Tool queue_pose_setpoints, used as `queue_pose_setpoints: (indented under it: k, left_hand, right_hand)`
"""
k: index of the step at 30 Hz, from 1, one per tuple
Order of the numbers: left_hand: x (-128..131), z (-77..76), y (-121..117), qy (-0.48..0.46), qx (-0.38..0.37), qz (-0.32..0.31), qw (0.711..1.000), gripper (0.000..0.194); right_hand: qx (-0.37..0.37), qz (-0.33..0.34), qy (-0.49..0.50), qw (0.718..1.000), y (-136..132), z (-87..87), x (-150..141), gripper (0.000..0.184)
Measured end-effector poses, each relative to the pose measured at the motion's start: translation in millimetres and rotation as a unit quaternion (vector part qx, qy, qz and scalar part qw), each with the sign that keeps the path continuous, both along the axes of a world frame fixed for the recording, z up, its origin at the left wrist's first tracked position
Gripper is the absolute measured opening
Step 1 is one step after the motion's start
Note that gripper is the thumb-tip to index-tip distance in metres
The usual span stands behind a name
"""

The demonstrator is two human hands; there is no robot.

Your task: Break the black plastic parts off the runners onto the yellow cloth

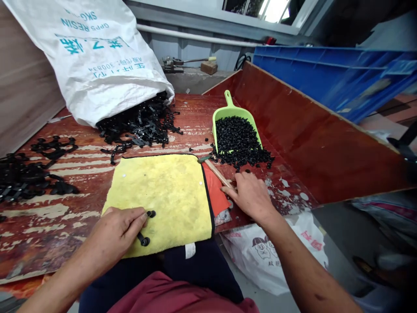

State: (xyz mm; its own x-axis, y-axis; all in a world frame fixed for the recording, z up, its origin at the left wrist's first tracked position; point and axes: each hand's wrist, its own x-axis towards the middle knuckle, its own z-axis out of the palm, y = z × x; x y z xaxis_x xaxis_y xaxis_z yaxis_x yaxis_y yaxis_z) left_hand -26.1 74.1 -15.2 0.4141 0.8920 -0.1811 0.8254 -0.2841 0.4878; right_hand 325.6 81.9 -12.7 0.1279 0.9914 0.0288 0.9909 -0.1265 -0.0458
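Red-painted wooden worktop [192, 126], paint worn to pale streaks, ends at the seated person's lap. Its right side is bounded by an upright reddish-brown wooden panel [286, 126], with a large blue plastic crate [312, 65] beyond; a white woven sack [107, 52] slumps at the back left. Between sack and panel a strip of worktop runs to the rear, giving the hands some width.

Left hand [122, 230] rests low on a yellow plush cloth with black edging [166, 191]. Thumb and forefinger pinch a black plastic piece with rounded, knobbed ends [143, 240] – its middle hidden by the hand, so I cannot tell its full form.

Right hand [252, 193] is right of the cloth, fingers bent down at the front fringe of a heap of small black studs [236, 132]; I cannot tell whether they grip one. Its thumb lies beside the end of a wooden-handled tool [221, 176], which crosses a smooth orange-red sheet [216, 191].

Most studs fill a lime-green plastic dustpan [228, 111], spilling over its lip. Spindly black linked parts [143, 124] tumble from the sack's mouth – a second tangled pile [22, 176] sits far left.
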Motion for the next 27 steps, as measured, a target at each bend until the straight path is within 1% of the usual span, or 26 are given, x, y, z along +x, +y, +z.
queue_pose_setpoints:
  k: [2, 4, 6, 8, 10, 11, 13, 15, 16, 20, 21, 23, 25, 27]
  left_hand:
    - [1, 1.5, 0, 0.029, -0.004, -0.027, 0.999, 0.043]
    - [3, 4.1, 0, 0.048, -0.006, -0.037, 0.998, 0.043]
    - [5, 7.4, 0, 0.054, -0.01, -0.035, 0.998, 0.041]
    - [6, 10.6, 0, 0.049, -0.017, -0.029, 0.998, 0.04]
    - [8, 13.3, 0, 0.04, -0.028, -0.024, 0.999, 0.038]
    - [9, 14.5, 1, 0.038, -0.033, -0.022, 0.998, 0.037]
    - [10, 16.2, 2, 0.041, -0.039, -0.021, 0.998, 0.036]
    - [11, 17.0, 4, 0.049, -0.038, -0.023, 0.998, 0.035]
    - [11, 17.0, 4, 0.053, -0.035, -0.024, 0.998, 0.035]
    - [11, 15.1, 6, 0.054, -0.02, -0.031, 0.998, 0.034]
    - [11, 14.5, 6, 0.051, -0.017, -0.032, 0.998, 0.034]
    - [11, 13.9, 6, 0.05, -0.012, -0.032, 0.998, 0.034]
    - [11, 14.3, 4, 0.05, -0.01, -0.033, 0.998, 0.034]
    - [12, 15.3, 2, 0.046, -0.011, -0.034, 0.998, 0.035]
  right_hand:
    - [-0.057, -0.005, 0.017, 0.998, 3, -4.9, 12, 0.026]
    - [-0.073, -0.001, 0.031, 0.997, 5, -5.5, 14, 0.017]
    - [-0.079, 0.002, 0.054, 0.995, 1, -0.3, 13, 0.015]
    - [-0.077, 0.011, 0.128, 0.989, -10, 8.4, 8, 0.025]
    - [-0.066, 0.038, 0.227, 0.971, -26, 17.5, -1, 0.037]
    - [-0.065, 0.06, 0.267, 0.96, -36, 21.2, -8, 0.039]
    - [-0.087, 0.107, 0.303, 0.943, -54, 25.9, -25, 0.035]
    - [-0.103, 0.147, 0.304, 0.936, -69, 26.7, -43, 0.03]
    - [-0.093, 0.166, 0.3, 0.935, -75, 25.9, -51, 0.031]
    - [0.018, 0.222, 0.274, 0.936, -84, 17.6, -70, 0.047]
    - [0.033, 0.231, 0.258, 0.938, -84, 14.8, -72, 0.05]
    - [0.038, 0.246, 0.211, 0.945, -83, 9.3, -74, 0.051]
    - [0.023, 0.26, 0.168, 0.951, -82, 5.9, -74, 0.051]
    - [0.025, 0.26, 0.163, 0.952, -83, 5.6, -74, 0.051]
